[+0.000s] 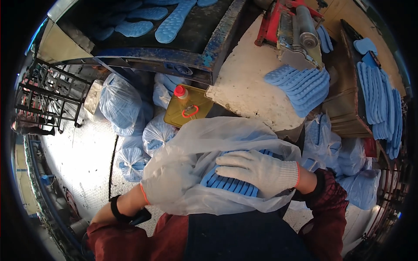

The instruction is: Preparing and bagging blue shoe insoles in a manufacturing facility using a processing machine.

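In front of my body is a large translucent plastic bag [204, 135], its mouth spread wide. Inside it sits a row of blue insoles [228, 185] packed on edge. My right hand [257, 170], in a white knit glove, lies across the top of these insoles with its fingers curled over them. On the bag's left side is my left hand [167, 185], gloved too and grasping the plastic. Film folds partly veil its fingers. A fanned stack of blue insoles [300, 89] rests on the worn pale tabletop [244, 74] beyond the bag.
A red-framed roller machine [300, 30] stands on that tabletop. At the upper left, loose insoles lie on a dark conveyor [191, 48]. Filled bags [119, 102] and a yellow can [187, 106] crowd the floor. More insole stacks [374, 95] sit on the right bench; a black rack [52, 91] stands left.
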{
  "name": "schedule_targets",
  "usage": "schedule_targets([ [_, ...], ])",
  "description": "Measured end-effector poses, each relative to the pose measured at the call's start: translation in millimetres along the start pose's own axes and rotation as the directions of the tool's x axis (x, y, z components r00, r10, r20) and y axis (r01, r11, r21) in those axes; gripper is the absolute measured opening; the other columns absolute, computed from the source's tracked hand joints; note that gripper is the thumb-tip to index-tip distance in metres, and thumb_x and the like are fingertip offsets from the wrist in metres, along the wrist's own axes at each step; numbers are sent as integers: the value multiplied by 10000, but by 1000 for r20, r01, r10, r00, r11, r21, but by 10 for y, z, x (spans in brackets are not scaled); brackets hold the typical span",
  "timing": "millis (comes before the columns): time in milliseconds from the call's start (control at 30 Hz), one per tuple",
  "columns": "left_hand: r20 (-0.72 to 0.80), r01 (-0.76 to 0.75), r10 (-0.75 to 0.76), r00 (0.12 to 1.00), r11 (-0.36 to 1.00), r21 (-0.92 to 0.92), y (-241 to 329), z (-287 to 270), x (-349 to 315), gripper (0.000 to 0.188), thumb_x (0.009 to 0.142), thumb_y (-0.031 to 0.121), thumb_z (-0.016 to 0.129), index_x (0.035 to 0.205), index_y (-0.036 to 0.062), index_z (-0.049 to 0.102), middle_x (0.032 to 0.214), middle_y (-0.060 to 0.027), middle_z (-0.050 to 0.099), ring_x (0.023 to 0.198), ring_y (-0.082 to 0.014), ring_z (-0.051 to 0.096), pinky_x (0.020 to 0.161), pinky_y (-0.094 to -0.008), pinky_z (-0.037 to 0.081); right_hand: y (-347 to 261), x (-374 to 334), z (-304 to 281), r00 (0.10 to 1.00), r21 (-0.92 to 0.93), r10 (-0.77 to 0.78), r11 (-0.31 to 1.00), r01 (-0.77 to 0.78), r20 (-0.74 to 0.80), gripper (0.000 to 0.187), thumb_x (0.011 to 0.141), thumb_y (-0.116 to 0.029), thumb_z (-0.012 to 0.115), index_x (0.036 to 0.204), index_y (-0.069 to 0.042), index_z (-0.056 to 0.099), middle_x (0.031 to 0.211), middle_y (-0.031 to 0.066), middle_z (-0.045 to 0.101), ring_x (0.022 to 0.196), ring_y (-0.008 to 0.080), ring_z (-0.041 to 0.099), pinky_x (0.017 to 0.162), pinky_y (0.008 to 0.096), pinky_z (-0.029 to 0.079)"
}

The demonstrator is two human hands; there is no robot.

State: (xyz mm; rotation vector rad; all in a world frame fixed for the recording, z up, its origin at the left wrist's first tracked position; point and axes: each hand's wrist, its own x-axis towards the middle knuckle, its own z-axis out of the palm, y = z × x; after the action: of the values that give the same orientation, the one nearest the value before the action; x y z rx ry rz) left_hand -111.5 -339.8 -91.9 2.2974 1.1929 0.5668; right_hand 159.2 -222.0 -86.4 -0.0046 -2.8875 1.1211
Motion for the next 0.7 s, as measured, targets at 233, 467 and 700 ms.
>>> schedule_targets([
  [233, 126, 87, -100, 987, 991, 104, 406, -156, -228, 519, 703, 241, 727, 1156, 16, 608, 1004, -133, 609, 869, -275, 607, 770, -405, 503, 86, 17, 14, 979, 197, 79, 979, -41, -189, 823, 681, -286, 773, 1399, -78, 431, 1399, 183, 455, 1291, 363, 459, 1063, 469, 389],
  [467, -9, 8, -8, 1000, 999, 46, 171, 282, -358, 200, 798, 161, 663, 916, -1, 654, 902, -160, 638, 722, -316, 616, 724, -420, 518, 500, 196, -32, 976, 86, 80, 994, -64, -204, 673, 802, -284, 698, 1377, -20, 472, 1365, 198, 524, 1285, 307, 504, 1074, 400, 389],
  [700, 122, 555, -545, 829, 829, -68, -348, 155, -246, 297, 878, 171, 648, 1074, -50, 630, 968, -167, 680, 921, -295, 660, 779, -383, 525, 733, 347, -114, 988, 515, 154, 847, -128, -8, 829, 785, -277, 720, 1476, -6, 351, 1441, 171, 466, 1360, 260, 424, 1132, 373, 316],
])
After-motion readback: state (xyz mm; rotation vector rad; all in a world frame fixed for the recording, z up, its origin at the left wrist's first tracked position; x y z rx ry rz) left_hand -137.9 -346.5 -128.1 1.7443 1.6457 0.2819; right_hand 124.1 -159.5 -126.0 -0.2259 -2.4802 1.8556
